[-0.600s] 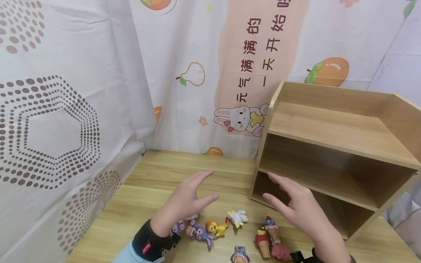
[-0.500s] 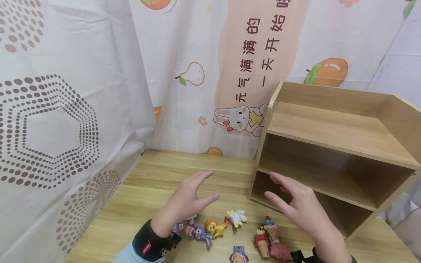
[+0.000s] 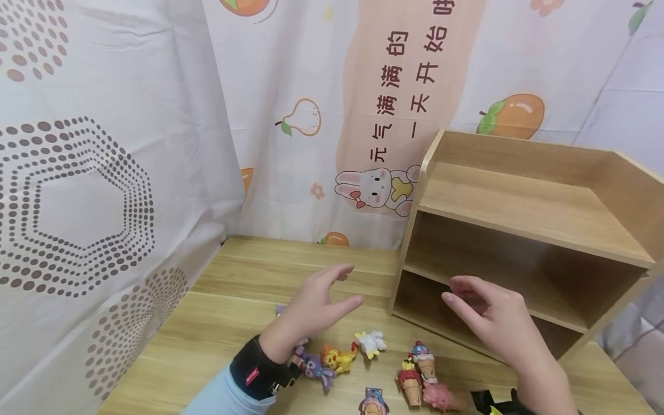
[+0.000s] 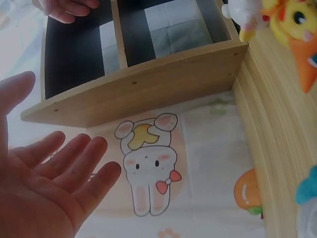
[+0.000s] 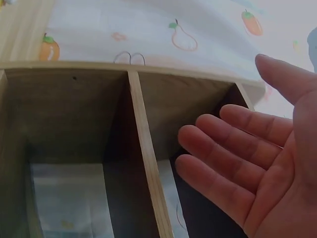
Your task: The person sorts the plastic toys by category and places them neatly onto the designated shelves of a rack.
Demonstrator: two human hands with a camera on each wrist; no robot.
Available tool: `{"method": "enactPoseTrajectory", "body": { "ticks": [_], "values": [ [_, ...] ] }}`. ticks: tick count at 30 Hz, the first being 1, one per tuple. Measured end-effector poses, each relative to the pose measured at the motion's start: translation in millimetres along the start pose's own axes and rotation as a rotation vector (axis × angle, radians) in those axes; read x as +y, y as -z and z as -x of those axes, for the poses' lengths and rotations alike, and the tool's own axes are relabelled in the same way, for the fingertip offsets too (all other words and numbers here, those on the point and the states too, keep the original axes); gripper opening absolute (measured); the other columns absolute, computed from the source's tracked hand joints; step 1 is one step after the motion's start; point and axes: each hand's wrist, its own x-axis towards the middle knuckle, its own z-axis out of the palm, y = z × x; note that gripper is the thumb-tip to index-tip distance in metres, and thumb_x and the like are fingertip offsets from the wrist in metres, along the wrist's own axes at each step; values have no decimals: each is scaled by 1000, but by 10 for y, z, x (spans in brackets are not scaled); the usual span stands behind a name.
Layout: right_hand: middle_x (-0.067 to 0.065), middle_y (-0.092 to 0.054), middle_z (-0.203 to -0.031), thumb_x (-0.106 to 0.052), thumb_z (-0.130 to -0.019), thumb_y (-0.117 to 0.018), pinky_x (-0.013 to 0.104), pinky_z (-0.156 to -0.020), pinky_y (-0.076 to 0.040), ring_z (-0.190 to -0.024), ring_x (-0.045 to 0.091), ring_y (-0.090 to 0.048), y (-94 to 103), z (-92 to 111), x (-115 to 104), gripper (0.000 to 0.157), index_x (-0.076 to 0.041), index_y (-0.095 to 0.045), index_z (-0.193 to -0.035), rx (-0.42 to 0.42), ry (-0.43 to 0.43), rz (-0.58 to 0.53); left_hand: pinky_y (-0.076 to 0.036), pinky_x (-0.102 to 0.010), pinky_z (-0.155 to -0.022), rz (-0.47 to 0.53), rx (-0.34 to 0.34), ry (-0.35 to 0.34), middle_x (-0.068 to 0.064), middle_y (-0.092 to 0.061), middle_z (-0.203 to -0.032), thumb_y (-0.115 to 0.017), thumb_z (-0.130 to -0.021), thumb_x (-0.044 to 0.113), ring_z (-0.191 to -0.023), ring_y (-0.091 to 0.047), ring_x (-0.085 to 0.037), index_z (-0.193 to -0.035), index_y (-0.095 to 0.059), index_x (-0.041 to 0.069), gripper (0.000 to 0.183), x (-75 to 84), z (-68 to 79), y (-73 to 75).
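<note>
My left hand (image 3: 313, 305) hovers over the table, thumb apart from its fingers, holding nothing. Below it lie a purple rabbit figure (image 3: 317, 369), partly hidden by the wrist strap, and a yellow animal figure (image 3: 338, 358) with an orange mane. A white figure (image 3: 370, 343) with yellow feet lies just right of them. My right hand (image 3: 500, 317) is raised before the wooden shelf (image 3: 519, 227), its palm bare in the right wrist view. Nearer the front are ice-cream-cone toys (image 3: 410, 385), a pink toy (image 3: 437, 396) and a blue-and-pink toy (image 3: 374, 402).
The shelf stands at the table's back right, with two open compartments under its top board. A printed curtain (image 3: 290, 190) hangs behind the wooden table (image 3: 207, 323), and a dotted one (image 3: 98, 230) along the left.
Both hands have shifted to the right. The right hand's thumb and fingertips have come closer together. A bit of purple toy shows left of my left hand.
</note>
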Motion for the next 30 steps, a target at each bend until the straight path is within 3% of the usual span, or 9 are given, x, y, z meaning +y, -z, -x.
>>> {"method": "enactPoseTrajectory", "body": {
  "ticks": [4,15,22,30],
  "values": [
    [-8,-73,-95,-24,-89,-82,10,-67,-53,-78,3,-69,95,8,50,22,-15,-74,-109,-26,-52,29,-50,-42,-104,4,-10,26,-4,-59,-142,-70,-95,46,-124,-58,-18,-147,-52,12,64,57,-94,-18],
    [-5,-75,-93,-26,-86,-84,5,-68,-48,-80,-5,-66,353,62,183,19,-20,-74,-102,-16,-101,105,-52,-35,-101,0,-67,70,-2,-58,-143,-69,-96,47,-124,-58,-17,-145,-53,12,63,179,-341,-156],
    [0,-77,-92,-28,-87,-83,6,-64,-47,-78,-15,-61,488,104,312,19,-21,-75,-101,-11,-153,140,-54,-33,-97,12,-101,123,-3,-58,-143,-70,-95,46,-122,-59,-16,-145,-53,12,62,171,-473,-301],
    [6,-77,-95,-30,-89,-82,2,-64,-43,-77,-17,-60,655,147,460,22,-17,-74,-104,-34,-206,154,-54,-32,-96,40,-109,155,-4,-60,-139,-71,-95,45,-118,-61,-17,-143,-54,10,63,162,-607,-460]
  ]
}}
